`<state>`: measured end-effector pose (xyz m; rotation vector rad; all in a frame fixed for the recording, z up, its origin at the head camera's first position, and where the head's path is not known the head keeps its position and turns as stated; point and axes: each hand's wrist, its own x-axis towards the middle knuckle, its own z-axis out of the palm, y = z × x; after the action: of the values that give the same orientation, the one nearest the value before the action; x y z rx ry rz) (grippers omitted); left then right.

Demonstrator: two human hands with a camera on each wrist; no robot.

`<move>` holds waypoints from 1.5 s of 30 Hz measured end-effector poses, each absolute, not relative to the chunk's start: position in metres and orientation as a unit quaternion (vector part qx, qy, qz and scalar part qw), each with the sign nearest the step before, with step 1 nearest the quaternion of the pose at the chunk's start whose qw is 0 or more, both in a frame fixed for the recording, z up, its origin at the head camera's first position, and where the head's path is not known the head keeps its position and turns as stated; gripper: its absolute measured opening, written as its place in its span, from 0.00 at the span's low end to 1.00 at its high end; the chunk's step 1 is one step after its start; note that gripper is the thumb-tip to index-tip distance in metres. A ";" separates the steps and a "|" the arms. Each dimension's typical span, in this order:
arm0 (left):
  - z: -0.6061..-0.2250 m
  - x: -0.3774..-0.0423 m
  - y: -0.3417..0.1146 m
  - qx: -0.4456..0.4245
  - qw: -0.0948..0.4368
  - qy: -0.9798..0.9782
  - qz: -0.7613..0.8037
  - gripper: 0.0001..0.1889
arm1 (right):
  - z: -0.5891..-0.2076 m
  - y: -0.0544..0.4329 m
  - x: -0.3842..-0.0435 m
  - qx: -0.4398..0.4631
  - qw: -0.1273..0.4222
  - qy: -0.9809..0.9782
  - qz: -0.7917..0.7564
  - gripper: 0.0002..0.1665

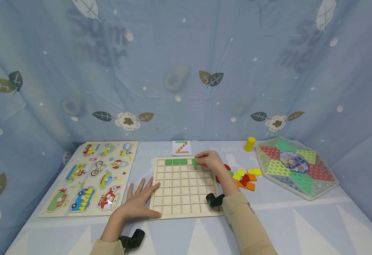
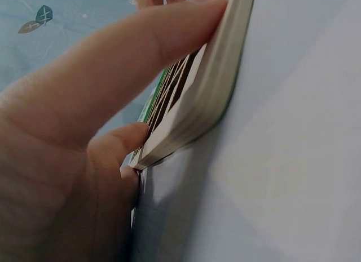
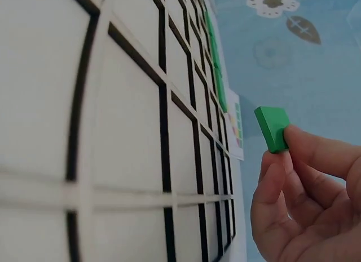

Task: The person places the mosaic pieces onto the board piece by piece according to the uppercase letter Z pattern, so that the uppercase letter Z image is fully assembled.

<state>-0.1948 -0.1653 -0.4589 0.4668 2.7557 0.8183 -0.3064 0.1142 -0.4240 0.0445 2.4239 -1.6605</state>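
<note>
A wooden grid board [image 1: 185, 190] lies flat on the table, with three green square tiles [image 1: 175, 162] side by side in its top row. My right hand [image 1: 212, 161] pinches another green tile [image 3: 273, 128] between thumb and fingertips, over the top row to the right of those three. In the right wrist view this tile is held tilted, apart from the board. My left hand [image 1: 139, 203] is spread at the board's left side. Its thumb [image 2: 152, 39] rests on the near left corner and the index finger touches the left edge.
Behind the board is a small pattern card [image 1: 181, 148]. Loose coloured tiles [image 1: 244, 180] lie at the right, partly behind the right forearm. A picture puzzle [image 1: 87, 180] is at the left; a yellow cylinder [image 1: 250, 144] and a hexagonal game board [image 1: 295, 166] are at the right.
</note>
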 end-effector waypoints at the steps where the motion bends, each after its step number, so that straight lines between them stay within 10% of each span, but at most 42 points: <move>1: -0.459 -0.195 -0.165 0.160 0.114 0.940 0.278 0.57 | -0.425 0.112 -0.309 0.016 0.102 0.820 -0.563 0.11; 45: -0.459 -0.194 -0.166 0.161 0.117 0.939 0.280 0.56 | -0.421 0.129 -0.307 -0.003 0.075 0.861 -0.503 0.15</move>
<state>-0.1938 -0.1655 -0.4587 0.4705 2.7488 0.8190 -0.3066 0.1295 -0.4206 -0.0078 2.5833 -1.5097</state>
